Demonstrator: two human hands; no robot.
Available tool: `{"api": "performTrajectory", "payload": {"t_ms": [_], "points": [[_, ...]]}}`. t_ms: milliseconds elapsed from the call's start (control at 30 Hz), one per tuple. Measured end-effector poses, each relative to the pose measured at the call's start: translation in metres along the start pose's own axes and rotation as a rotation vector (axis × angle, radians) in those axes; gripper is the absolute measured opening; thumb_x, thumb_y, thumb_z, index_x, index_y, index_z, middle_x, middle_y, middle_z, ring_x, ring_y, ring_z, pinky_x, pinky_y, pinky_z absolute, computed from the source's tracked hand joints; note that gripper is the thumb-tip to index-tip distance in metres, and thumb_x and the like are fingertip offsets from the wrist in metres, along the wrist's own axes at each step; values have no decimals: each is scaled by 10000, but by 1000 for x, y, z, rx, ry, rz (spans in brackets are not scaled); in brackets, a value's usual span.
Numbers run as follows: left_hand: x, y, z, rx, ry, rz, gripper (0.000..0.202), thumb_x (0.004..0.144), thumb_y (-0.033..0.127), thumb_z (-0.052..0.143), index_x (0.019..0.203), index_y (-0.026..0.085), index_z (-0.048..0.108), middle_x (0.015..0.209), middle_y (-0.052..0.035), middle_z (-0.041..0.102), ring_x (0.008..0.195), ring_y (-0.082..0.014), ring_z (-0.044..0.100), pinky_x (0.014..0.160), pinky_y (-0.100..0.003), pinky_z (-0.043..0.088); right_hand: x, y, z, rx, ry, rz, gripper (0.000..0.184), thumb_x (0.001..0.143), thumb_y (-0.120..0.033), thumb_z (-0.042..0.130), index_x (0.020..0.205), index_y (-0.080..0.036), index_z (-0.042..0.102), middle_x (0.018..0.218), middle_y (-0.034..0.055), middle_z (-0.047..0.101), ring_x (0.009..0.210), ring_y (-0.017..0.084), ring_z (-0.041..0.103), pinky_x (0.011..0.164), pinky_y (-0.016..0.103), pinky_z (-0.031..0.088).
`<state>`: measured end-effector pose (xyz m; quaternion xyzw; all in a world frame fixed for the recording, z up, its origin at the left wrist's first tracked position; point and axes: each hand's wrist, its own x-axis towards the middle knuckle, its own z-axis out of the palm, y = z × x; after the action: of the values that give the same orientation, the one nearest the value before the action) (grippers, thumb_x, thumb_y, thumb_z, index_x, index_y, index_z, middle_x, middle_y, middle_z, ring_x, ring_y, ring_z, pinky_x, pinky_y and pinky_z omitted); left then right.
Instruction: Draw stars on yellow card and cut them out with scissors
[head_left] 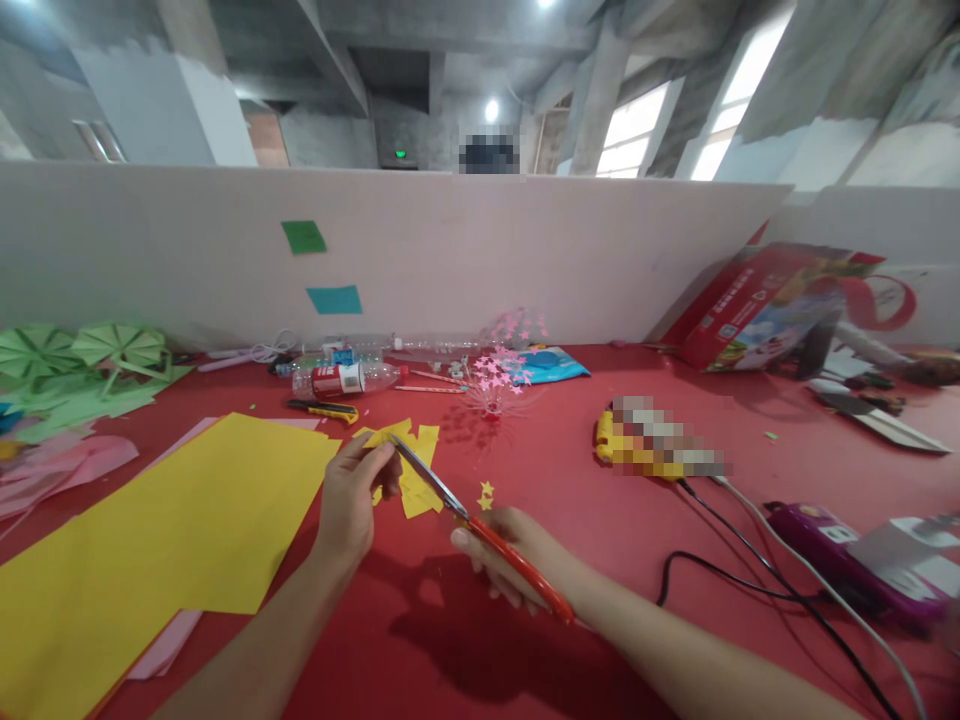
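Note:
Pinched in the fingers of my left hand [354, 492] is a small piece of yellow paper [385, 434]. My right hand [517, 560] grips a pair of scissors [517, 562] with red handles, and the blade tips reach the paper at my left fingertips. Below the blades, cut yellow paper scraps [420, 485] lie on the red table. Two small yellow stars [486, 496] rest just beyond my right hand. To the left of my left hand spreads a large yellow sheet [202, 510] on top of pink paper.
Behind the hands stand a pink star ornament [495, 385], plastic bottles [349, 378] and a yellow utility knife [326, 410]. Green folded paper [112, 350] lies far left. A yellow-cased device [645, 455] with cables, a purple object [847, 560] and a red bag [780, 300] are on the right.

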<state>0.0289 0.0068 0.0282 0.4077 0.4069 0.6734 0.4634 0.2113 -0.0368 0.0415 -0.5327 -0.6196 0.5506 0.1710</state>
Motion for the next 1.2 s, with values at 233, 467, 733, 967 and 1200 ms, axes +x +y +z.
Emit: {"api": "performTrajectory", "payload": {"t_ms": [233, 467, 733, 967, 1200], "points": [[1, 2, 2, 3, 7, -15, 161, 637, 260, 680, 567, 151, 585, 471, 34, 560, 387, -68, 457, 357, -177, 332, 3, 4, 1, 12, -6, 7, 411, 810, -519, 563, 601, -184, 449, 366, -72, 425, 285, 56, 370, 270, 152, 280], [1, 3, 1, 8, 10, -30, 166, 628, 272, 680, 573, 146, 588, 465, 38, 560, 371, -61, 450, 359, -177, 333, 5, 11, 1, 8, 22, 20, 420, 797, -556, 563, 628, -186, 461, 387, -63, 457, 282, 60, 380, 259, 156, 288], [2, 2, 2, 0, 5, -27, 161, 621, 271, 680, 578, 146, 588, 459, 41, 555, 373, -60, 451, 357, -170, 336, 6, 11, 0, 31, 7, 14, 418, 807, -530, 572, 596, -187, 459, 345, -68, 437, 263, 62, 371, 256, 159, 286], [3, 1, -1, 12, -19, -4, 192, 675, 289, 638, 560, 147, 582, 452, 33, 549, 367, -64, 450, 355, -177, 326, 8, 11, 1, 18, 15, -11, 417, 807, -522, 573, 588, -187, 455, 342, -67, 438, 263, 58, 371, 253, 150, 286], [4, 0, -2, 48, -28, 4, 232, 724, 290, 595, 540, 152, 567, 449, 35, 537, 353, -62, 443, 357, -181, 315, 9, 13, 2, 6, 3, 7, 408, 824, -512, 546, 593, -188, 458, 363, -66, 450, 268, 59, 380, 255, 155, 298]]}}
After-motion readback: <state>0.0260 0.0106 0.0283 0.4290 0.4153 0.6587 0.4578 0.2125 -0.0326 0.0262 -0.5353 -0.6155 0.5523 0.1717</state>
